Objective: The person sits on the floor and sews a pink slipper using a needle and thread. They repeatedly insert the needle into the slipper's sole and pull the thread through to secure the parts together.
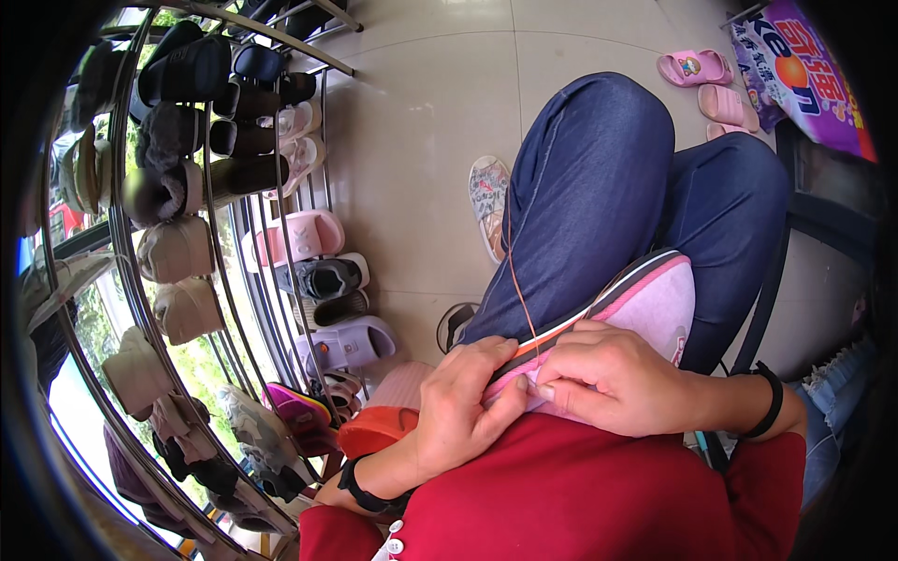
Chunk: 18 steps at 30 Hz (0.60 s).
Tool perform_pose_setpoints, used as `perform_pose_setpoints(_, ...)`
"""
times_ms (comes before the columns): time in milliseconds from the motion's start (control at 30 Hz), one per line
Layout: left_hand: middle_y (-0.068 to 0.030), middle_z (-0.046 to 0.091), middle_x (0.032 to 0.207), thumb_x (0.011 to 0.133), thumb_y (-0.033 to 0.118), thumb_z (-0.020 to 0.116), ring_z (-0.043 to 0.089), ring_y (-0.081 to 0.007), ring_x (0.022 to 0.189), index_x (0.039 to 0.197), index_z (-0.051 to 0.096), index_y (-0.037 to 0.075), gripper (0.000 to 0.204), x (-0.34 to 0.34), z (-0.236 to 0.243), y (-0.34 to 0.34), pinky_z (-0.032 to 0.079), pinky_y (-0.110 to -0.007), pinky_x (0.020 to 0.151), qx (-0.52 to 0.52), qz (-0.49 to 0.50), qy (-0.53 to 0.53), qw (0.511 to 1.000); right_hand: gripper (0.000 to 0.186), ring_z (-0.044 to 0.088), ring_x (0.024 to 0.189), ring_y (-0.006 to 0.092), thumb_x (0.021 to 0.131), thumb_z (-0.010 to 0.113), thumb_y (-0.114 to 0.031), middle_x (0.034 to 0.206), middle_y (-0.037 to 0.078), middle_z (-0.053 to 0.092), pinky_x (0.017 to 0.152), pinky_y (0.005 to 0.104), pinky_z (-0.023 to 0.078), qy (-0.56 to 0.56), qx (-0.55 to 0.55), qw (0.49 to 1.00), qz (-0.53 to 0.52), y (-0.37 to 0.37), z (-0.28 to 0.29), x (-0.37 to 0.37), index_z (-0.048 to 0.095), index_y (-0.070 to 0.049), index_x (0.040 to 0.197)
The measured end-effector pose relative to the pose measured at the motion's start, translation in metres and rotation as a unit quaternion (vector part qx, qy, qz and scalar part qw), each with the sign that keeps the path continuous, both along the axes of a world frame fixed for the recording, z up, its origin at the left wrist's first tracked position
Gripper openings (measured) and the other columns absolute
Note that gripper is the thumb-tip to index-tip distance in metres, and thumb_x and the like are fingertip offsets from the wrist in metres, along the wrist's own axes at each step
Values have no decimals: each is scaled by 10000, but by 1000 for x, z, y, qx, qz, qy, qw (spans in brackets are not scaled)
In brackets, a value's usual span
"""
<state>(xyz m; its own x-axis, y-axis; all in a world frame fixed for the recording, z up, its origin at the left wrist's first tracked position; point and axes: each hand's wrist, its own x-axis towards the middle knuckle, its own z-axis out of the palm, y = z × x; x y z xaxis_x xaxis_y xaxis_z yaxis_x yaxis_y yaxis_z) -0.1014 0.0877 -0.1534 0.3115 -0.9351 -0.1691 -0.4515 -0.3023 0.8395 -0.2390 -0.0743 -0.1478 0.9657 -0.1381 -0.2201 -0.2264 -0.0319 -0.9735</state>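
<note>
A pink slipper [655, 297] with a dark sole edge and a thin orange-and-white stripe lies across my lap, its toe pointing to the upper right. My left hand [468, 397] is closed around the slipper's near end, thumb and fingers on its edge. Close beside it, my right hand [603, 379] rests on the slipper, thumb and forefinger pinched together at the seam. Whatever is between those fingertips is too small to make out. A thin brown thread [516, 285] runs from the slipper's edge by my fingertips up across my jeans.
On the left stands a metal shoe rack [122, 215] with several shoes and slippers. A red-orange slipper [374, 432] is close to my left forearm. Pink slippers [728, 105] lie on the tiled floor [421, 112] at the far right, near a purple printed bag [818, 70].
</note>
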Motion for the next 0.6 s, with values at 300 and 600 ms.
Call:
perform_pose_setpoints(300, -191, 652, 995, 769, 85, 693, 641, -327, 909, 1045, 605, -30, 312, -1, 0, 1, 498, -375, 805, 5, 4, 7, 1000, 36, 545, 719, 264, 801, 633, -42, 729, 91, 563, 680, 362, 432, -15, -24, 1000, -2, 2, -3, 0, 606, -25, 818)
perform_pose_setpoints(600, -190, 617, 1032, 763, 107, 699, 615, -325, 824, 1076, 590, -24, 356, -2, 4, 0, 503, -375, 729, -10, -22, -34, 999, 127, 544, 743, 347, 813, 554, -51, 746, 155, 555, 722, 427, 428, 17, 16, 1000, 10, 0, 3, 7, 499, 8, 715)
